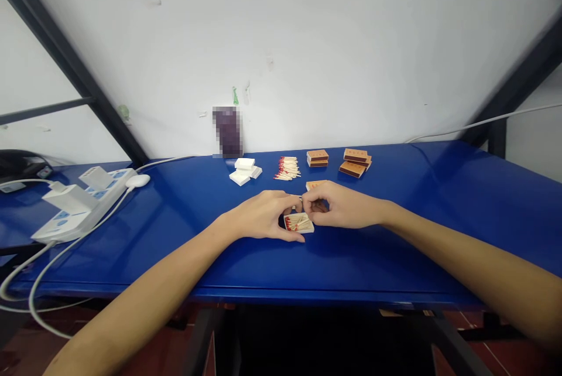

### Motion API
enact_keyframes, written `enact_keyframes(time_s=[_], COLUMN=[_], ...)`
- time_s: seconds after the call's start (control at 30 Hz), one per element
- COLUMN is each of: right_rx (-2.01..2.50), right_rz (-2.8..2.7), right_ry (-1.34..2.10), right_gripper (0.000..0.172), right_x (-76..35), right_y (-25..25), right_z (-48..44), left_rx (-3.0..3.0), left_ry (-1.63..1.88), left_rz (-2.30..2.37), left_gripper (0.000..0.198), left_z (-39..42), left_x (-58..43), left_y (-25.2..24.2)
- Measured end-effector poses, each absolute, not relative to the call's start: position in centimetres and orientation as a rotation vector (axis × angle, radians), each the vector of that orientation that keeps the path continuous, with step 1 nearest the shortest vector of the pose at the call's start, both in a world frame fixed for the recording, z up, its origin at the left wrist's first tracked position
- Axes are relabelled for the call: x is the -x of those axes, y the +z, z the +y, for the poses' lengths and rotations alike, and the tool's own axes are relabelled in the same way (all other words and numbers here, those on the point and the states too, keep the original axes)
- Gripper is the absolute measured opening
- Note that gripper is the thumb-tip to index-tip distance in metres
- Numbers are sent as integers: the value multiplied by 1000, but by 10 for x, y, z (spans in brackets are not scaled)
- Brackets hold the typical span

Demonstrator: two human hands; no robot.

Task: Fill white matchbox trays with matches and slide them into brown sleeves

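Observation:
A small white matchbox tray with red-tipped matches in it lies on the blue table between my hands. My left hand arches over its left side, fingers bent behind the tray and thumb stretched out apart in front. At the tray's far right edge, my right hand has its thumb and fingers pinched close to the left fingertips. Something thin and pale shows where the fingertips meet, too small to name. Just behind the right hand lies an orange matchbox cover, partly hidden by it.
Farther back are a pile of loose matches, stacked matchboxes, another matchbox group and several white trays. A power strip with cables sits at the left. Behind the blue table stands a white wall.

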State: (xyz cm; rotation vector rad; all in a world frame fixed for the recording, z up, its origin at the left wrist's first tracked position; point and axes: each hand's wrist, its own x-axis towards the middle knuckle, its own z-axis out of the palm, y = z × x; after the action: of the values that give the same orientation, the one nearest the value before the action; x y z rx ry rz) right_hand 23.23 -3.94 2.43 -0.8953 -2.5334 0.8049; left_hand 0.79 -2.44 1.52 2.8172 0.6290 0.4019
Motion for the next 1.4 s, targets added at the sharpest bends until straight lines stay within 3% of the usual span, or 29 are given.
enact_keyframes(time_s=[0.4, 0.73, 0.93, 1.13, 1.27, 1.4], right_rx=[955, 926, 884, 880, 867, 933], right_rz=[-2507, -2564, -2615, -2571, -2516, -2441], right_ry=[880, 639, 622, 794, 644, 274], right_gripper=[9, 10, 26, 14, 15, 17], right_x=[-230, -230, -230, -231, -231, -232], right_y=[23, 21, 21, 22, 21, 15], right_z=[-41, -41, -41, -43, -42, -35], left_rx=[-2779, -2849, -2820, -2834, -2826, -2833], left_ry=[378, 368, 383, 408, 425, 477], left_rz=[647, 578, 589, 616, 604, 568], left_gripper=[51, 42, 47, 48, 54, 51], left_z=[-25, -24, -25, -25, -26, -28], left_x=[-8, -10, -10, -12, -12, -9], left_y=[15, 15, 16, 16, 15, 16])
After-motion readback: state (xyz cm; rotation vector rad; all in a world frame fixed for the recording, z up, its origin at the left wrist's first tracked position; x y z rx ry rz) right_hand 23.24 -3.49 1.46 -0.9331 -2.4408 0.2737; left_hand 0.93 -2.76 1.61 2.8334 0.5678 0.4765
